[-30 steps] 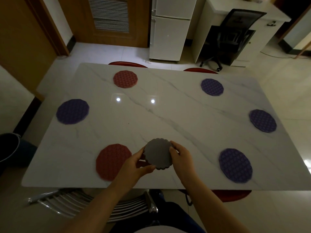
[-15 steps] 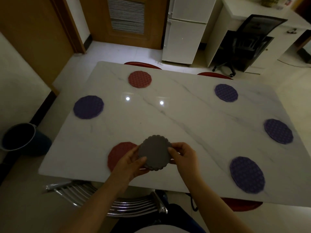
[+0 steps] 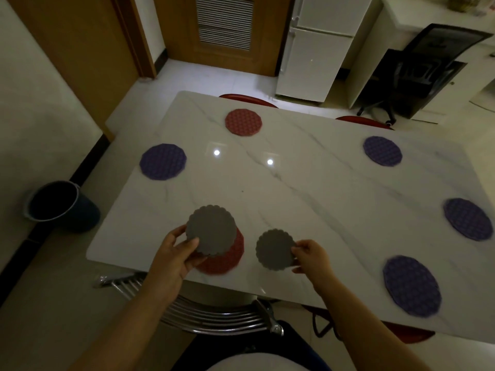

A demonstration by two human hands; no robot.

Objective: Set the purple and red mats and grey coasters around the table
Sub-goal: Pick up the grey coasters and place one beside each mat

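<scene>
My left hand (image 3: 174,259) grips a stack of grey scalloped coasters (image 3: 211,230) above the near red mat (image 3: 225,259), partly hiding it. My right hand (image 3: 312,257) pinches a single grey coaster (image 3: 274,250) by its right edge, low over the white marble table (image 3: 308,199) just right of that mat. Another red mat (image 3: 243,122) lies at the far edge. Purple mats lie at the left end (image 3: 162,162), far right (image 3: 382,151), right end (image 3: 467,223) and near right (image 3: 412,286).
A metal chair back (image 3: 214,314) stands between me and the table's near edge. Red chairs (image 3: 247,99) are tucked in at the far side. A dark bucket (image 3: 60,206) sits on the floor to the left. Behind the table are a white fridge (image 3: 318,46) and a black office chair (image 3: 426,65).
My hands have parted: the right one drew a single grey coaster off the stack to the right, the left one keeps the rest. My view has swung left.
</scene>
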